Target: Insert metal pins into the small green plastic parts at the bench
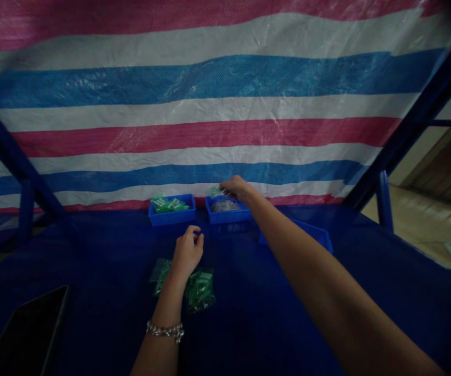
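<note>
My right hand [234,187] reaches over the middle blue bin [230,215], its fingers closed on a thin, clear plastic bag [215,191] that hangs off to the left. Inside that bin lies a pile of clear or greyish material [225,204], too dim to name. My left hand [189,249] hovers above the table, fingers loosely curled, thumb apart, with nothing visible in it. Below it are two clear bags of green pieces: one [201,290] right of the wrist, another [161,274] partly behind the forearm. A left blue bin [171,217] contains green pieces [170,204].
Another blue bin [315,234] sits at the right, partly hidden by my right forearm. A dark phone or tablet [25,334] lies at the front left of the blue table [245,324]. Behind hangs a striped plastic sheet [217,78] between blue frame posts [386,201].
</note>
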